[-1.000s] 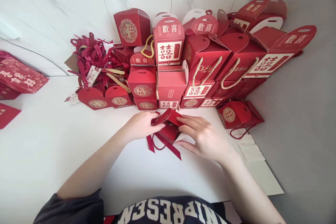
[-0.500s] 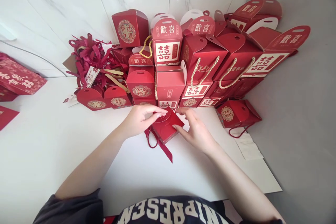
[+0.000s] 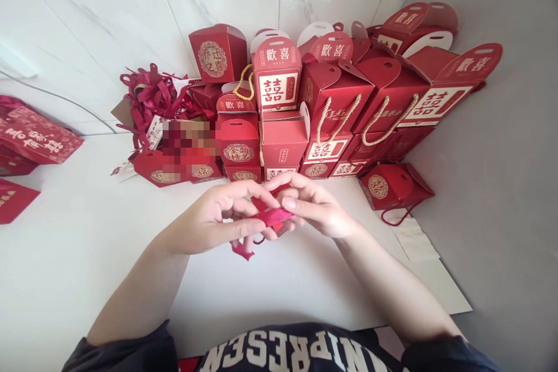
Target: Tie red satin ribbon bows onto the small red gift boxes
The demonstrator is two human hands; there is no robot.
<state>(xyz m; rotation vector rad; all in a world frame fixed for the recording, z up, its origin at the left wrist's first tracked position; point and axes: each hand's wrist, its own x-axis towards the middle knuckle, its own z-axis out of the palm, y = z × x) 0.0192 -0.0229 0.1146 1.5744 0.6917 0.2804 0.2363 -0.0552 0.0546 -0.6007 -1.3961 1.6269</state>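
Observation:
My left hand (image 3: pixel 213 221) and my right hand (image 3: pixel 314 206) meet above the white table (image 3: pixel 78 256), both with fingers curled and pinching a small red gift box with a dark red ribbon (image 3: pixel 272 216). The box is seen edge-on between my fingertips and is mostly hidden by them. A ribbon end (image 3: pixel 243 251) hangs down below my left hand. Just behind my hands stands the stack of red gift boxes (image 3: pixel 279 128).
Red boxes with gold rope handles (image 3: pixel 344 116) are piled against the marble wall. A heap of dark red ribbons (image 3: pixel 150 96) lies at the left of the pile. A small red box (image 3: pixel 392 186) sits at the right, white paper sheets (image 3: pixel 416 241) beside it. Flat red cartons (image 3: pixel 35 139) lie far left.
The small red box was resting on the table under my hands; now both hands have lifted and turned it edge-on, with fingers closed more tightly around it and the ribbon.

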